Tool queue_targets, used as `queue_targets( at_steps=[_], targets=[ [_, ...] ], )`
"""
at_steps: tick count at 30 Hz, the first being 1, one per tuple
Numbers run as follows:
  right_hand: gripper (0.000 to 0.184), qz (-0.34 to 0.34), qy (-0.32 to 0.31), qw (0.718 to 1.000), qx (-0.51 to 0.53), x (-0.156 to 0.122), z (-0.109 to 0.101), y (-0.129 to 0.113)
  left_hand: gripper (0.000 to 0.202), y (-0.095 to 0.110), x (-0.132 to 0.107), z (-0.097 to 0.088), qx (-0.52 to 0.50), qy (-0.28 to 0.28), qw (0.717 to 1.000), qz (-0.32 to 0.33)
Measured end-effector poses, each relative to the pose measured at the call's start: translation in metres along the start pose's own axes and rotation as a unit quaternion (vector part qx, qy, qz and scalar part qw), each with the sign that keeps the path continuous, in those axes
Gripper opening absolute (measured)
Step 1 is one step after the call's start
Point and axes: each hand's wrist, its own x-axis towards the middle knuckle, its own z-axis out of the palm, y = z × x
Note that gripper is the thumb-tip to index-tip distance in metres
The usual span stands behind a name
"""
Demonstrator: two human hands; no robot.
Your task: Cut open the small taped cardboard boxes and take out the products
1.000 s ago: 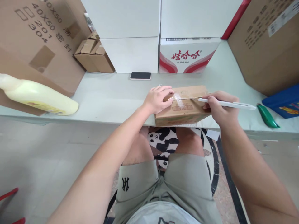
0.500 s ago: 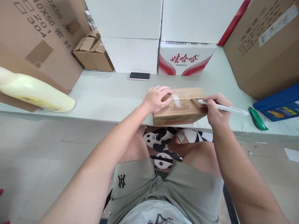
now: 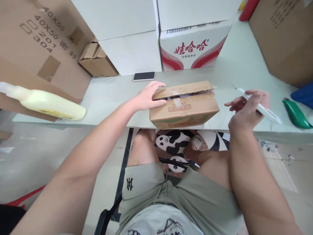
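A small brown cardboard box (image 3: 193, 109) with red lettering sits at the table's front edge. Its top flaps are parted by a narrow slit, and a strip of clear tape (image 3: 177, 101) lies across the middle. My left hand (image 3: 146, 96) grips the box's left end, thumb on the top and fingers at the back edge. To the right of the box, apart from it, my right hand (image 3: 248, 109) holds a slim white utility knife (image 3: 269, 114). Its thin dark tip points up and left, toward the back. What lies inside the box is mostly hidden.
Behind stand white cartons (image 3: 193, 49) and a phone (image 3: 144, 76) lying flat. Left are a pale yellow bottle (image 3: 53, 104), a large carton (image 3: 31, 65) and a smaller brown box (image 3: 99, 63). Right lie a green object (image 3: 297, 114), a blue container (image 3: 304, 98) and another large carton (image 3: 288, 42).
My right hand has drawn the knife away from the box, to the right. My left hand has shifted from the top to the left end. The slit between the flaps is wider.
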Motion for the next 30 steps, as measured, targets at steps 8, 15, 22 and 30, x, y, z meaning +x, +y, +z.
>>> queue_targets(
  at_steps=[8, 15, 22, 30],
  targets=[
    [0.042, 0.036, -0.098, 0.936, -0.335, 0.02, -0.009, 0.033, 0.037, -0.002, -0.001, -0.022, 0.012, 0.037, 0.999, -0.024],
    [0.058, 0.091, -0.247, 0.844, -0.467, 0.025, 0.005, 0.06, 0.053, -0.006, 0.007, 0.004, -0.008, 0.356, 0.924, -0.139],
    [0.03, -0.079, -0.223, 0.925, -0.297, 0.002, 0.012, 0.036, 0.039, -0.017, -0.006, 0.022, -0.273, 0.258, 0.924, -0.078],
    [0.035, -0.225, -0.294, 0.925, -0.089, -0.026, 0.007, 0.0, 0.046, -0.006, -0.023, 0.007, -0.331, 0.14, 0.931, -0.062]
  ],
)
